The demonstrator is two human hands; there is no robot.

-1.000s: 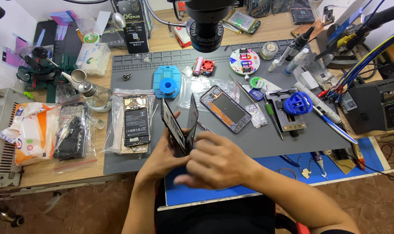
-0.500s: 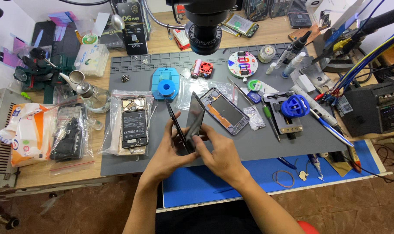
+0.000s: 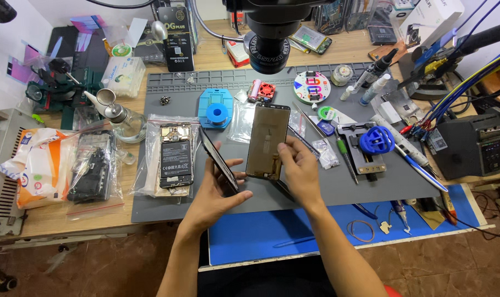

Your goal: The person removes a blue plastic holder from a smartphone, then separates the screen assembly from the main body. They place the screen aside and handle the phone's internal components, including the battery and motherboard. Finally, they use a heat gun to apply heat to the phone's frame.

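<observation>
Already the screen panel (image 3: 268, 142) is lifted clear in the right hand (image 3: 300, 170), its grip closed on one edge; the left hand (image 3: 217, 190) clasps the phone body (image 3: 219, 160) above the bench (image 3: 327, 192). Refitting remains.

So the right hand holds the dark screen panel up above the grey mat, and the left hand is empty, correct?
Not quite. The head view shows the left hand holding a thin dark phone frame; the right hand does hold the dark screen panel above the grey mat.

Screen panel (image 3: 268, 141) in my right hand (image 3: 300, 175), phone frame (image 3: 219, 163) in my left hand (image 3: 217, 190) beside it; bagged phone (image 3: 175, 155) on mat (image 3: 371, 192), left of both
</observation>
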